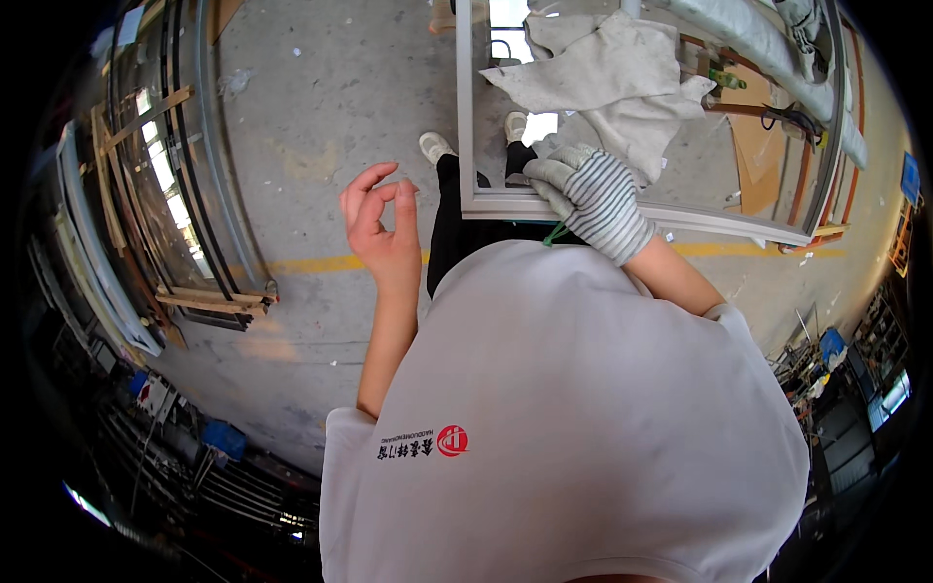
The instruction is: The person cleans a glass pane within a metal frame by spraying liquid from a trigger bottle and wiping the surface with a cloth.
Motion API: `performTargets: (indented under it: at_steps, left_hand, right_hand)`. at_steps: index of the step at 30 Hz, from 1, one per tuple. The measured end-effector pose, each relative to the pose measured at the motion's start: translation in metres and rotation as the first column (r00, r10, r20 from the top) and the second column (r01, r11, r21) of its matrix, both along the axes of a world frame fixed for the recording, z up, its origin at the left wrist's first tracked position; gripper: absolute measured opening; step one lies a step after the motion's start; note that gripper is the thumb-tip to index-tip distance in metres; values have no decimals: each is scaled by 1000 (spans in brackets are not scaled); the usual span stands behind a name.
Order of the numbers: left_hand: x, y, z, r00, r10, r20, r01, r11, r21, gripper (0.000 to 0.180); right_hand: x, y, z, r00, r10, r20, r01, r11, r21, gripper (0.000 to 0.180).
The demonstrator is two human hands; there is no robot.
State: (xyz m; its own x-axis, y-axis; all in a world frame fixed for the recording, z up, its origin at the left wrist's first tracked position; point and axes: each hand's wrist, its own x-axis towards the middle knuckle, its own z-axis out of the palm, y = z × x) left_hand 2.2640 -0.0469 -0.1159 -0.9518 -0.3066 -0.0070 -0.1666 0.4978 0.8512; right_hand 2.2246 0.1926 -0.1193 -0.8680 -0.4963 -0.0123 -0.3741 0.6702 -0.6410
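Observation:
My left hand (381, 225) is bare and raised to the left of a grey-framed glass panel (530, 205). Its fingers are loosely curled, with a gap to the thumb, and nothing shows between them. A white and grey striped glove covers my right hand (595, 202), which lies across the panel's near rail with its fingers bent over the glass. Those fingers are closed, and whatever is in them is hidden. A bit of green cord (555, 233) shows just below the glove, beside my shirt. Beyond the glove, pale grey cloths (622, 78) show within the frame's outline.
Long framed panels (180, 146) with wooden strips stand at the left. A pale wrapped roll (748, 44), brown cardboard (758, 160) and a green bottle (727, 80) are at the far right. A yellow line (321, 263) crosses the concrete floor. Dark racks (243, 486) fill the lower left.

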Motion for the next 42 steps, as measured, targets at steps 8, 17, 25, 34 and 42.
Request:
performTargets:
  at_steps: [8, 17, 25, 34, 42]
  left_hand:
    - [5, 8, 0, 999, -50, 18, 50, 998, -47, 10]
    - [7, 16, 3, 981, -192, -25, 180, 952, -249, 25]
    - [17, 39, -8, 808, -557, 189, 564, 642, -520, 47]
    - [36, 9, 1, 880, -471, 63, 426, 723, -544, 28]
    - [22, 47, 43, 929, -351, 115, 354, 935, -10, 18]
  right_hand:
    - [-2, -13, 6, 917, 12, 399, 129, 937, -324, 12]
    - [-2, -16, 2, 918, 99, 383, 45, 936, -350, 17]
    - [-7, 21, 7, 856, -179, 484, 356, 884, -303, 15]
    - [16, 24, 20, 810, -184, 557, 360, 905, -225, 13]
    - [22, 10, 20, 962, 10, 273, 52, 974, -219, 17]
